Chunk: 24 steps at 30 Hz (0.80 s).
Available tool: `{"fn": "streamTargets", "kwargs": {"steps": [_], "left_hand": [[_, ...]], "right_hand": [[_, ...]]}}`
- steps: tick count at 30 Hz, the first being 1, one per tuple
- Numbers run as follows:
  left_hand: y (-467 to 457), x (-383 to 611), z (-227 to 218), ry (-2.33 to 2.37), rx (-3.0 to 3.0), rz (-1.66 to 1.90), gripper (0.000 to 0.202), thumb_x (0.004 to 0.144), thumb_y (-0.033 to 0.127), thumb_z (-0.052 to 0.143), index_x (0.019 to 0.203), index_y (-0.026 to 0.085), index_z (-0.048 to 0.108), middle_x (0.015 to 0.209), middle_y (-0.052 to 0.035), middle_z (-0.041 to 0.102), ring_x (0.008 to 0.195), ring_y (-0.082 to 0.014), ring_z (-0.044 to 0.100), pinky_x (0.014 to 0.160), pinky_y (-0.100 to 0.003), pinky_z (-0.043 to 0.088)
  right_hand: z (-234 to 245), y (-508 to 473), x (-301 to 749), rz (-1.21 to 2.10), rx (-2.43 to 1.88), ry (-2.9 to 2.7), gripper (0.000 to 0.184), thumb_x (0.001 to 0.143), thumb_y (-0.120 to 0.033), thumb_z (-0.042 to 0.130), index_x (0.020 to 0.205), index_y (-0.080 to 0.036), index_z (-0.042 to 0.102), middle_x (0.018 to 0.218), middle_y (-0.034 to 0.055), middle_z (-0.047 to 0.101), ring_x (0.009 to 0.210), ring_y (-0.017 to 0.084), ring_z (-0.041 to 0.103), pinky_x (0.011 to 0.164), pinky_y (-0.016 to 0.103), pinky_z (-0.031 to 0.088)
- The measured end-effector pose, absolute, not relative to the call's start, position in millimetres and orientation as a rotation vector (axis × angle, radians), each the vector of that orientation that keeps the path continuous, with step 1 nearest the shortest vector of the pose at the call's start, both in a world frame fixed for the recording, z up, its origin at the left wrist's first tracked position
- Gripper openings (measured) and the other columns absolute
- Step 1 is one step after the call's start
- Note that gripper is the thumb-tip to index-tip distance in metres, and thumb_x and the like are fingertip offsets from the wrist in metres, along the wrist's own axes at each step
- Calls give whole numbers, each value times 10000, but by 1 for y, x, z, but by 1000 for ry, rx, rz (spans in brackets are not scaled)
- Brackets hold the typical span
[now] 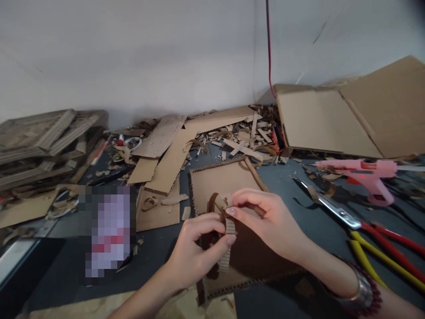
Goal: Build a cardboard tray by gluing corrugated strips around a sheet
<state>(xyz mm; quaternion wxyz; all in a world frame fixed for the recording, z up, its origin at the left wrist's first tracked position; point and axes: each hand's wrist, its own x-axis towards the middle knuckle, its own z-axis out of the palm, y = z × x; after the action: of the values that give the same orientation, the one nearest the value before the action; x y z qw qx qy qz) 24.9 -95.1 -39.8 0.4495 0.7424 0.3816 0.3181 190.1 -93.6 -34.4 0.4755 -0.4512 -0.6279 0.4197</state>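
Note:
Both my hands work a narrow strip of corrugated cardboard (228,226) above a square cardboard tray (222,180) edged with corrugated strip. My left hand (195,248) is closed, thumb and fingers pinching the lower part of the strip. Just above and to the right, my right hand (268,217) is closed too, its fingertips pinching the strip's curled upper end. The strip hangs down between the two hands. A metal bracelet (363,292) is on my right wrist.
A pink glue gun (372,173) lies at the right, with a cutter (328,206) and red and yellow pliers (381,248) nearer me. Flattened cardboard boxes (348,115) lean at the back right. Cardboard scraps (172,150) cover the dark table; stacked pieces (43,141) sit left.

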Motion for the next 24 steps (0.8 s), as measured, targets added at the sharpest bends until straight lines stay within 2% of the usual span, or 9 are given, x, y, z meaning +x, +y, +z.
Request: {"fn": "streamTargets", "kwargs": {"steps": [5,8,12,18,24], "left_hand": [[-95,24,-39,961,1832,836,177,779,227,552,619,156,577,610,-21,547,569,-128,498,526,-235,361],[-95,24,-37,919,1826,824,188,771,229,554,605,147,586,620,-39,575,585,-141,521,546,-247,375],[-94,24,-36,943,1792,831,216,758,274,576,582,150,592,555,-12,559,525,-123,497,491,-223,353],[-92,26,-37,996,1723,771,278,786,245,543,539,139,610,529,-28,615,515,-126,548,516,-213,397],[-92,25,-38,1004,1795,805,247,777,247,562,568,142,642,528,-25,599,500,-121,516,485,-212,376]], "right_hand": [[-34,-91,192,1075,-1061,-1578,36,722,-201,649,730,-168,637,827,30,639,787,138,603,729,235,479],[-33,-90,192,1064,-1054,-1595,44,733,-194,641,692,-179,649,795,19,650,741,127,613,697,224,484],[-32,-93,190,924,-1050,-1693,90,744,-174,624,656,-191,627,724,0,645,664,116,605,636,212,481],[-34,-98,189,849,-1094,-1826,110,798,-177,548,722,-193,626,702,-3,660,656,119,617,607,199,468],[-34,-100,189,788,-1170,-1806,79,788,-183,553,742,-206,613,698,-22,687,618,110,634,575,175,465]]}}
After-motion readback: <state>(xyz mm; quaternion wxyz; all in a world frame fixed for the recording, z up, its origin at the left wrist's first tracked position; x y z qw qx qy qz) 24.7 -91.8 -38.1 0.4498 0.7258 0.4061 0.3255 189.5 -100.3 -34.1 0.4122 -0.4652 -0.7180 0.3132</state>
